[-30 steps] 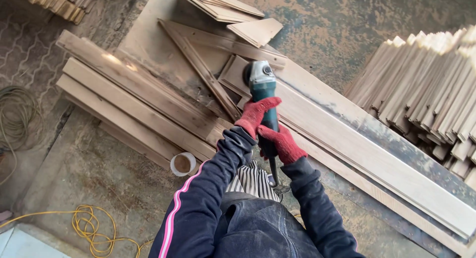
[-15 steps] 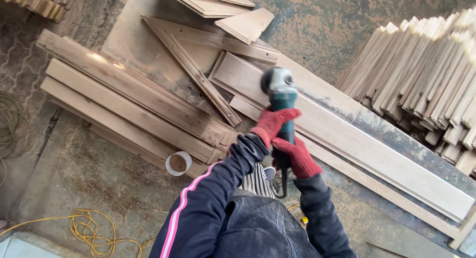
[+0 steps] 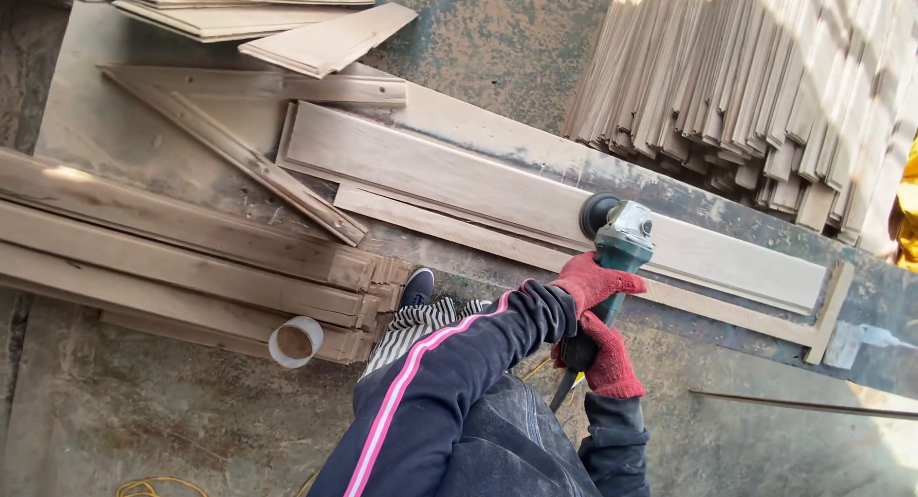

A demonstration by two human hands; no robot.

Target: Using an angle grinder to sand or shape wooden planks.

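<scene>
Grinder (image 3: 617,231) on plank (image 3: 459,177), slat stack (image 3: 765,86) behind

Red knitted cloth gloves, fuzzy and matt, on left hand (image 3: 593,282) and right hand (image 3: 604,356). Angle grinder (image 3: 612,253): dark green plastic body with dull sheen, grey metal head, black sanding disc. Long plank (image 3: 535,201) under disc: pale bare wood, smooth and matt, dusted. Stacked boards (image 3: 191,258) at left: darker, rougher wood. Bundled slats (image 3: 755,86) far right: light raw wood, sawn ends. Roll of tape (image 3: 295,341): cardboard core, pale glossy rim. Sleeve (image 3: 459,373): smooth dark synthetic cloth with pink stripe. Floor (image 3: 143,411): rough, stained concrete, matt.
</scene>
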